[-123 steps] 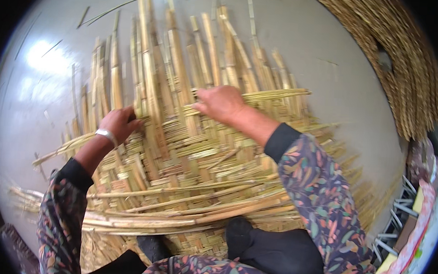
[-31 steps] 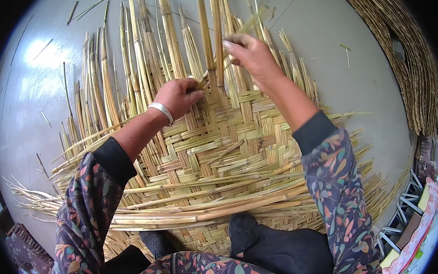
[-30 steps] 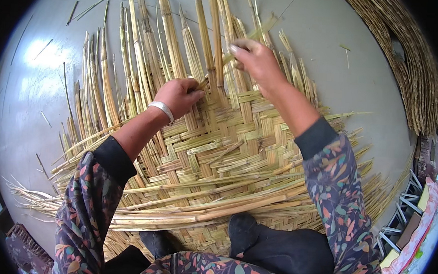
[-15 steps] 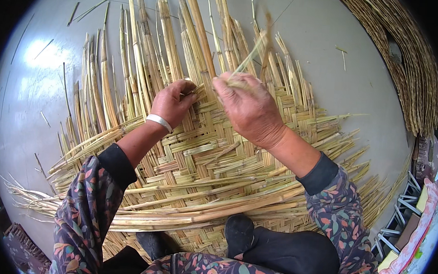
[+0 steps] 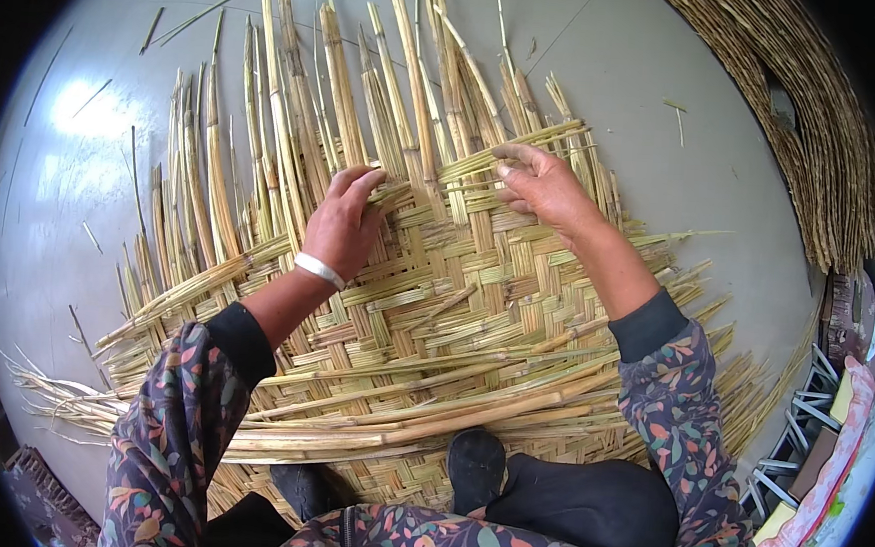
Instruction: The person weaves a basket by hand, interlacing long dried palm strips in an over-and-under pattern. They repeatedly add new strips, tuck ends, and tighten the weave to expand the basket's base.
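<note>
A woven mat of split reeds (image 5: 425, 313), pale yellow and green, spreads over the floor before me. Long upright stalks (image 5: 287, 114) stick out of its far edge. My left hand (image 5: 343, 223), with a white band at the wrist, is closed at that edge, fingers curled over the ends of several crosswise reed strips (image 5: 394, 195). To its right, my right hand (image 5: 553, 192) lies against a bundle of crosswise strips (image 5: 474, 163) laid over the uprights. Its fingers are apart and touch the strips; their undersides are hidden.
Long loose stalks (image 5: 377, 435) lie across the mat's near part, by my dark shoes (image 5: 475, 471). A large roll of brown stalks (image 5: 817, 136) curves along the far right. Metal-legged stools (image 5: 810, 407) stand at the right edge. Reed scraps (image 5: 93, 97) litter the grey floor.
My right hand has moved to the right and come down from holding raised strips. Those strips now lie crosswise over the uprights. Some upright stalks have shifted; my left hand has barely moved.
</note>
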The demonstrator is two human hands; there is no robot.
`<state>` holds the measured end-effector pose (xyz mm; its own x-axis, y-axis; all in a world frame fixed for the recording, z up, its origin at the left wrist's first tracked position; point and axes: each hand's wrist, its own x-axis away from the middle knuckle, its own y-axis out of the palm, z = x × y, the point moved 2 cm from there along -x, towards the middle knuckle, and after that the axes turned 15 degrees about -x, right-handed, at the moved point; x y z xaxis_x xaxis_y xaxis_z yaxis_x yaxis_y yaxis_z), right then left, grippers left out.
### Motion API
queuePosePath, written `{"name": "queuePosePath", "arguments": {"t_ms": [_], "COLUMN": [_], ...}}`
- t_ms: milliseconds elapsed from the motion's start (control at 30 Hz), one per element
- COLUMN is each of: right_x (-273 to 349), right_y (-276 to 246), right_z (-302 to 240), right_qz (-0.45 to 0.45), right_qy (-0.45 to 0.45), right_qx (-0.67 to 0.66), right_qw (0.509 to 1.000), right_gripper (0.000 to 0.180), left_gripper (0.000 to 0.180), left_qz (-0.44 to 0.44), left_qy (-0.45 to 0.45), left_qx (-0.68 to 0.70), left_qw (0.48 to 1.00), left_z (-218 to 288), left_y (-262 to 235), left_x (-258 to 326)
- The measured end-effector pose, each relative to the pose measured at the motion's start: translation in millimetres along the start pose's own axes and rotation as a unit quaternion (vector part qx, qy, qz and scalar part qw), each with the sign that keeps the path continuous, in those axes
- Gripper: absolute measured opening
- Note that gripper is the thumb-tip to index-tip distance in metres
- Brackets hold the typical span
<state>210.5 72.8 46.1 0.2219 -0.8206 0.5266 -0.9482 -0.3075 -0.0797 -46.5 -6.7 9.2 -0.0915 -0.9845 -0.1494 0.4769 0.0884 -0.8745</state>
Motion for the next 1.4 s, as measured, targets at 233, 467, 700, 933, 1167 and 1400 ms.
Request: {"name": "queuePosePath", "arguments": {"t_ms": [233, 467, 700, 933, 1167, 1400], "right_x": [37, 22, -35, -34, -23, -16], "right_y": [21, 37, 52, 49, 47, 59], "right_z": [-40, -47, -23, -26, -23, -9], "right_qz": [-0.008, -0.038, -0.075, -0.093, -0.125, -0.020], "right_qy": [-0.313, -0.373, -0.254, -0.185, -0.163, -0.331], "right_qx": [0.386, 0.413, 0.607, 0.574, 0.572, 0.624], "right_qw": [0.868, 0.830, 0.749, 0.792, 0.794, 0.707], "right_gripper": [0.034, 0.024, 0.032, 0.031, 0.020, 0.017], "left_gripper": [0.053, 0.060, 0.059, 0.056, 0.052, 0.046], "left_qz": [-0.033, -0.055, -0.051, -0.048, -0.025, -0.053], "left_qy": [0.103, 0.127, 0.134, 0.135, 0.187, 0.189], "left_qx": [-0.238, -0.285, -0.275, -0.273, -0.269, -0.251], "left_qw": [0.965, 0.948, 0.951, 0.951, 0.944, 0.948], "left_z": [3, 4, 3, 1, -3, -10], "left_y": [2, 5, 5, 7, 5, 2], "left_x": [33, 31, 32, 31, 31, 28]}}
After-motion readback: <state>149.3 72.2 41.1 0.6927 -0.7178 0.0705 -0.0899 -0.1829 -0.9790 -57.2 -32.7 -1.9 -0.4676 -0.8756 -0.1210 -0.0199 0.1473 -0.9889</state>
